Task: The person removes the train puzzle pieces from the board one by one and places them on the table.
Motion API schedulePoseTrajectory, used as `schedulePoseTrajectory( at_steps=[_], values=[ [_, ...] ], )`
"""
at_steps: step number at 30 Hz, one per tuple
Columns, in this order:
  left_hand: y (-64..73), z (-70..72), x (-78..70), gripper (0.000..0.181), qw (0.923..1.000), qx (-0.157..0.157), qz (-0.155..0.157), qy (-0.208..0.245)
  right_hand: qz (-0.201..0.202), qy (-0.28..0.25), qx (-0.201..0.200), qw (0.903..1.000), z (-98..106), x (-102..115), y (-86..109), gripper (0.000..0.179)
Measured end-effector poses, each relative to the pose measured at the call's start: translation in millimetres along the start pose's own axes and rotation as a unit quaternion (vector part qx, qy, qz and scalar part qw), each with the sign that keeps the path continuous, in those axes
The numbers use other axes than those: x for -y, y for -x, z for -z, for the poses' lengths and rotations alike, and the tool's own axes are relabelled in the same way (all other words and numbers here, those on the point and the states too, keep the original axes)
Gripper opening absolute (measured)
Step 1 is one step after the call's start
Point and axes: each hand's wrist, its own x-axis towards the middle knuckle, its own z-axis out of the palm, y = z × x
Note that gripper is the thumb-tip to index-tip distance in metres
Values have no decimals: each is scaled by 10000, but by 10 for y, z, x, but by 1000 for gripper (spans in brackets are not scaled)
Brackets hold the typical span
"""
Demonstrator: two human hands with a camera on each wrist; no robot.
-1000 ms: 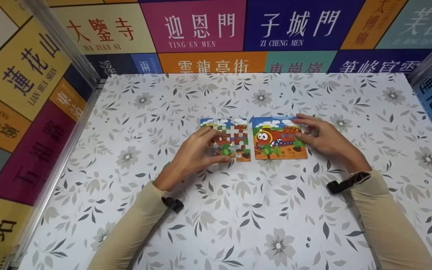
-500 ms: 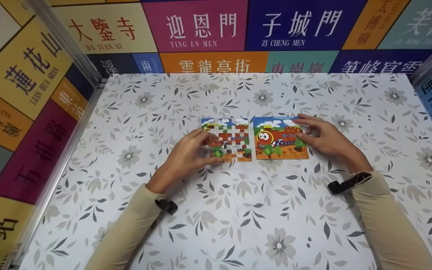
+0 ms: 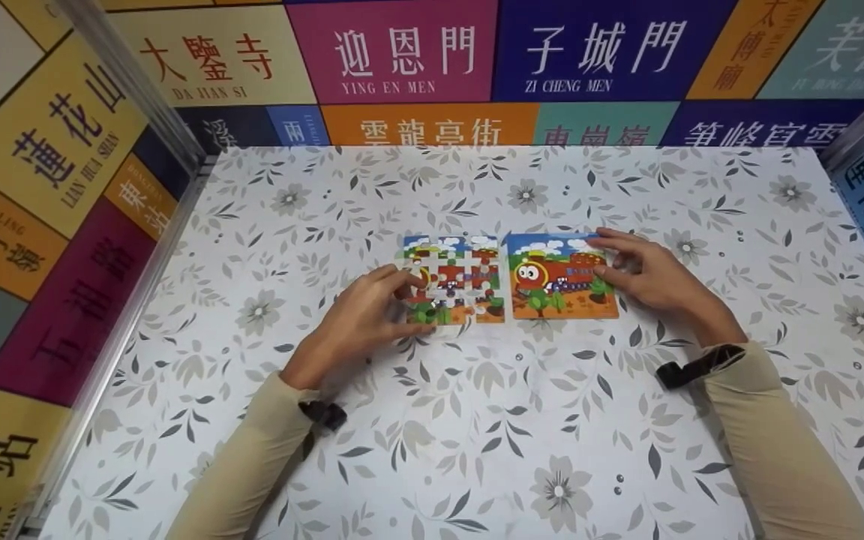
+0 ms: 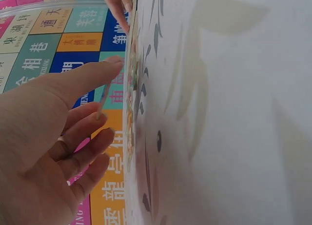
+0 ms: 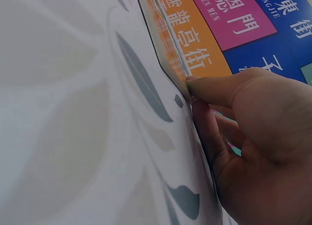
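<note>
Two square train pictures lie side by side. The left one is a jigsaw puzzle (image 3: 469,277) with white gaps between its pieces. My left hand (image 3: 361,307) is at its lower left corner, with a thin puzzle piece (image 4: 104,95), seen edge-on in the left wrist view, between thumb and finger. My other left fingers curl loosely, clear of the tabletop. The right square is a whole picture board (image 3: 552,281) of a red train with a face. My right hand (image 3: 649,277) grips its right edge; the right wrist view shows the thumb (image 5: 209,91) on that edge.
Both squares rest on a table (image 3: 477,427) covered in a grey leaf and flower print. Panels with large characters (image 3: 402,52) stand along the back and both sides. A black strap (image 3: 702,365) circles each cuffed sleeve.
My left hand has drawn left and slightly toward me, uncovering more of the jigsaw's left side; a green-bush piece shifts left with it. My right hand stays on the board's edge.
</note>
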Motion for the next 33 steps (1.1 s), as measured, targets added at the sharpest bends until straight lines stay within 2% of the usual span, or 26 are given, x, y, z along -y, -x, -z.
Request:
schedulePoseTrajectory(
  at_steps=[12, 22, 33],
  values=[
    [-13, -15, 38, 58, 9993, 284, 68, -246, 163, 147, -56, 9997, 1, 5, 1, 48],
    [-11, -29, 41, 63, 9972, 518, 448, -287, 148, 149, 10, 9998, 2, 10, 10, 49],
    [-23, -22, 66, 59, 9971, 579, 449, -178, 101, 124, 23, 9999, 2, -5, -4, 49]
  ],
)
